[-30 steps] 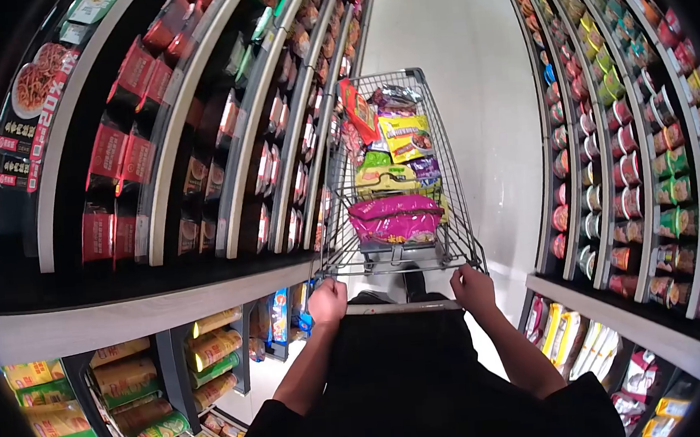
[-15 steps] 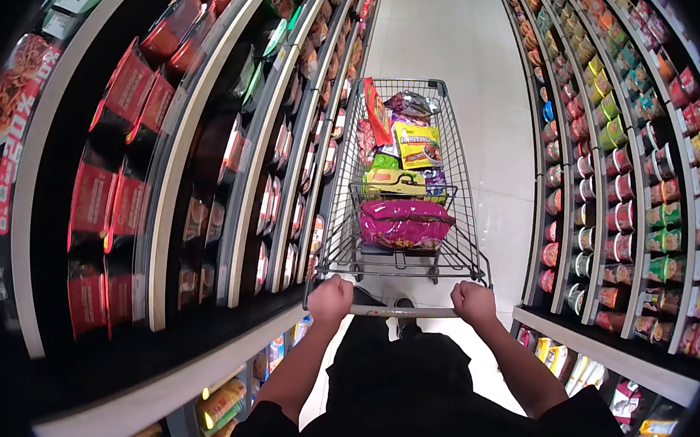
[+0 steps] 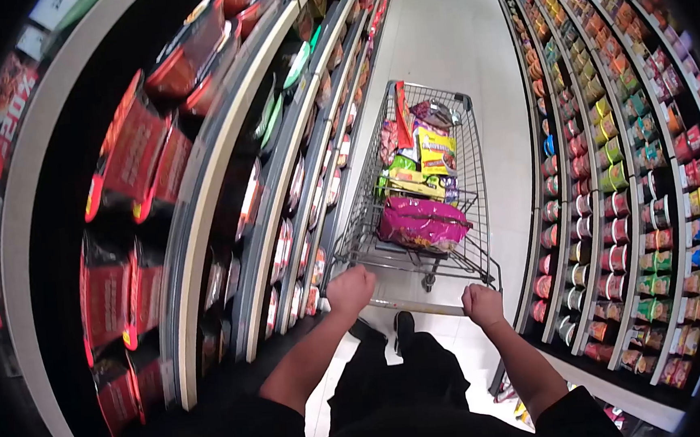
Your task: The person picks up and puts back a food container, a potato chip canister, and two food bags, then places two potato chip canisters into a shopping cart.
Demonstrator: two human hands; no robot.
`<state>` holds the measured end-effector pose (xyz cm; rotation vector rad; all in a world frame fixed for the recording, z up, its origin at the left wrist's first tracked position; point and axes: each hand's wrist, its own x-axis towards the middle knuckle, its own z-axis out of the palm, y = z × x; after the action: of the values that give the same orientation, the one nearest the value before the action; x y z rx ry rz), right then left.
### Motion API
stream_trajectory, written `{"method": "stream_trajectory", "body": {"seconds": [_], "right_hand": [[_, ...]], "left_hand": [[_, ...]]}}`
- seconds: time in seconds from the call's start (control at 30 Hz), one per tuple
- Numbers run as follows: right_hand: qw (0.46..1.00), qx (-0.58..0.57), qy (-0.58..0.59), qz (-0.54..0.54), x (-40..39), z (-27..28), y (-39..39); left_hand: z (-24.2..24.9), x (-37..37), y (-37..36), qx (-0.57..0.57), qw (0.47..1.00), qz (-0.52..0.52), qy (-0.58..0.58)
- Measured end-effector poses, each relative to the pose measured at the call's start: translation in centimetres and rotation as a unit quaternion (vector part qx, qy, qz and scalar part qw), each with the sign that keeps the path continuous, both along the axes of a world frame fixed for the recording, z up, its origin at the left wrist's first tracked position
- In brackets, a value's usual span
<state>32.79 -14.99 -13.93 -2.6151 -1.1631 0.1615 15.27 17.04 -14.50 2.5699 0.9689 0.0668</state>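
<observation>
**Both hands closed on cart handle, aisle centre**

Leftmost, shelves (image 3: 202,188) of red packets run close beside the cart (image 3: 367,225). Left hand (image 3: 352,290) and right hand (image 3: 483,304) sit apart on the handle bar (image 3: 417,306), fingers wrapped shut round it, evidently for even steering. Magenta bag (image 3: 420,222) lies nearest the handle. Cup-noodle shelves (image 3: 616,200) line the right.

hands (image 3: 352,290): 2 | shopping cart (image 3: 472,252): 1 | magenta bag (image 3: 422,221): 1
</observation>
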Motion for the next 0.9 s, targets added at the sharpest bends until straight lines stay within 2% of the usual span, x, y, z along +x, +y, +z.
{"method": "stream_trajectory", "body": {"seconds": [0.33, 0.4, 0.6, 0.73, 0.9], "right_hand": [[0.999, -0.001, 0.024, -0.035, 7.5, -0.2, 3.1], [0.997, -0.019, 0.060, -0.044, 9.4, 0.1, 3.8], [0.995, 0.004, 0.092, -0.026, 14.6, 0.6, 5.2], [0.997, 0.045, 0.051, 0.027, 18.0, 0.1, 6.0], [0.998, 0.026, 0.050, 0.024, 21.9, 0.3, 7.4]], "left_hand": [[0.5, 6.8, 2.8, -0.010, 0.999, 0.014, -0.046], [0.7, 8.5, 3.1, -0.012, 0.999, 0.021, -0.025], [2.0, 13.2, 4.2, -0.036, 0.998, 0.040, 0.027], [1.8, 16.0, 4.7, -0.044, 0.997, 0.053, 0.024], [1.5, 19.7, 6.1, -0.021, 0.998, 0.045, 0.035]]}}
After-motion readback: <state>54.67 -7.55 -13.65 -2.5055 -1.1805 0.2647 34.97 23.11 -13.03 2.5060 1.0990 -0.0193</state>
